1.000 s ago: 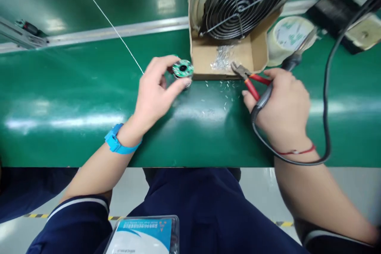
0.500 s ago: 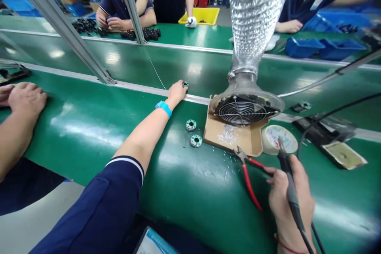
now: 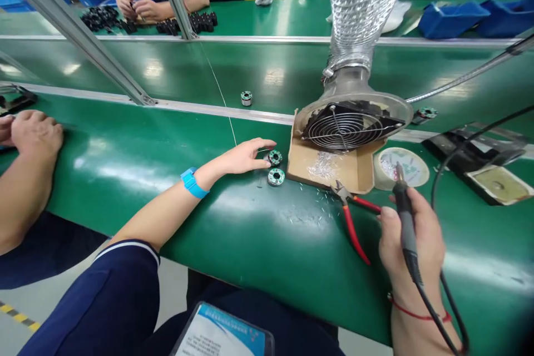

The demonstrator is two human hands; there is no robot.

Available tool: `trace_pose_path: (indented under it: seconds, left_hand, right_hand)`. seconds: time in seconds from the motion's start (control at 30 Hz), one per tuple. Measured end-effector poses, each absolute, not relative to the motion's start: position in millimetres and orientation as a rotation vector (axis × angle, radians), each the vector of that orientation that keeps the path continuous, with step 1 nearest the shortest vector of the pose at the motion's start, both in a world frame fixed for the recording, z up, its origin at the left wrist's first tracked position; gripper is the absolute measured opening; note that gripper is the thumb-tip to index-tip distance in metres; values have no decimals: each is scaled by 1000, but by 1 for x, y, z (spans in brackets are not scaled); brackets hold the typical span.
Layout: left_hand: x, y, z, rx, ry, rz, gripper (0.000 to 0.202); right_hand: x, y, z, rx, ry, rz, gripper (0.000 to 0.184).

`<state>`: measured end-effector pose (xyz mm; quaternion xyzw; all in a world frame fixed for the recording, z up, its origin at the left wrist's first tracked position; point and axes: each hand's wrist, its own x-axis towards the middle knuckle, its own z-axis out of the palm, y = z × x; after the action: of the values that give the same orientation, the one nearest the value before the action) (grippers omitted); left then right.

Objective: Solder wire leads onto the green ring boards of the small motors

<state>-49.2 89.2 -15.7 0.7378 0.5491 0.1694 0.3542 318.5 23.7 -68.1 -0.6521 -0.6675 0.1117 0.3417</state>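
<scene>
Left hand (image 3: 242,157) spread, the soldering iron (image 3: 406,219) gripped in the right hand (image 3: 429,233) might, dipping, scorch tape (image 3: 413,168) at its twelve o'clock.

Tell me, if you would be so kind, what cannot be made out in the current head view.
All in the head view:
- Whether the left hand presses on the farther ring of the nearby pair: its thumb overlaps the edge.
- Where the upper handle of the pliers ends: the right hand hides it.
- Print on the badge: too small, bottom edge cuts it off.
- Top of the silver duct: cut off by the upper edge.
</scene>
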Motion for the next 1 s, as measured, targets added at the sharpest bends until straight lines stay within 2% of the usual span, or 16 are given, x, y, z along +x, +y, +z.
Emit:
trace_pose_path:
  seconds: [0.13, 0.3, 0.5, 0.7, 0.87, 1.0]
  left_hand:
    - [-39, 79, -24, 1987, 1506, 425, 42]
    - [-20, 77, -31, 1984, 1680, 404, 45]
    - [-28, 88, -30, 1903, 1779, 439, 38]
    - [-44, 83, -20, 1763, 1881, 594, 65]
    - [-27, 48, -19, 1671, 1877, 698, 43]
    - [-5, 30, -25, 1772, 1657, 586, 54]
  right_hand:
    - [308, 24, -59, -1701, -1663, 218, 63]
    - [302, 19, -59, -1617, -1674, 160, 55]
    - [302, 20, -60, -1551, -1708, 78, 53]
    - [304, 24, -66, -1540, -1700, 70, 52]
    - [305, 22, -66, -1541, -1684, 90, 52]
    - [304, 21, -63, -1531, -1688, 99, 52]
